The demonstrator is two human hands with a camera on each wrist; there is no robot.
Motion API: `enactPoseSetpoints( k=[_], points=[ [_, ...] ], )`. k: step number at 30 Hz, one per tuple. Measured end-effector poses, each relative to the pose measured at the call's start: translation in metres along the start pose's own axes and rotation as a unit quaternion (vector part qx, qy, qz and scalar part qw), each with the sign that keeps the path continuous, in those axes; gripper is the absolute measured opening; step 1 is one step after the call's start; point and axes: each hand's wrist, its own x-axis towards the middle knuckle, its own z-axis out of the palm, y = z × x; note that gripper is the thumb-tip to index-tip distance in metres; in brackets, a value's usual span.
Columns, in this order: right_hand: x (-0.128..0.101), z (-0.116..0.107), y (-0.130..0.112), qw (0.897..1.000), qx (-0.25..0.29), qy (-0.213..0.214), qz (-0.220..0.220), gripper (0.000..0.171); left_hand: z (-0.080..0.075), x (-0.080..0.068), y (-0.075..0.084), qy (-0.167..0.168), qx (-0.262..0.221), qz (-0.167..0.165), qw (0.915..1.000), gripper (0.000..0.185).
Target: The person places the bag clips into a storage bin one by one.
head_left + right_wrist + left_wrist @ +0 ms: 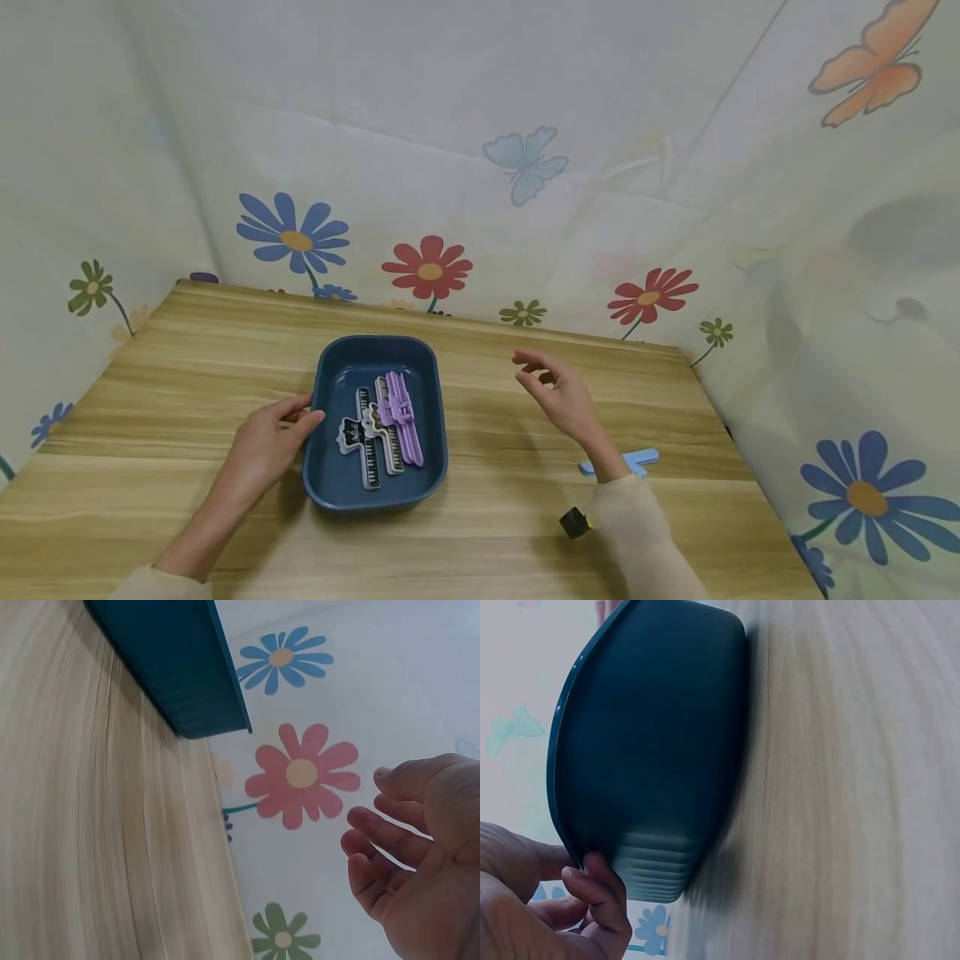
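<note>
A dark blue rectangular basin (432, 433) stands on the wooden table. My left hand (264, 446) pinches its left rim, thumb over the edge and fingers against the outer wall. In the left wrist view that hand (559, 907) grips the rim at one end of the basin (645, 735). Inside lie two flat keyboard-patterned clips, a black one (369, 458) and a pale one (393, 450), beside a purple clip (408, 429). My right hand (558, 396) hovers right of the basin, fingers loosely bent and holding nothing; the right wrist view shows the hand (420, 847) apart from everything.
A light blue flat piece (641, 457) lies on the table, partly behind my right forearm. Nearer me sits a small black block (574, 522) with a bit of yellow, by the right sleeve. Flower-printed cloth (480, 208) hangs along the table's back and sides.
</note>
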Motion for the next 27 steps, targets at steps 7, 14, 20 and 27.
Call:
enactPoseSetpoints(
  k=[7,14,20,27],
  points=[
    [-0.012,-0.018,0.011,1.000,-0.007,0.018,0.016,0.034,0.000,0.000,0.000,-0.004,-0.001,-0.002,1.0000,0.050],
    [-0.021,-0.030,0.011,0.999,-0.014,0.035,0.024,0.033,-0.001,-0.001,0.001,-0.004,-0.002,-0.001,1.0000,0.051],
    [-0.027,-0.037,0.022,0.999,-0.010,0.036,0.031,0.034,0.000,0.000,0.001,-0.005,-0.004,-0.001,1.0000,0.051],
    [-0.034,-0.042,0.027,0.999,-0.009,0.044,0.026,0.034,-0.001,-0.001,0.001,-0.007,-0.010,-0.007,0.9999,0.051]
  ],
)
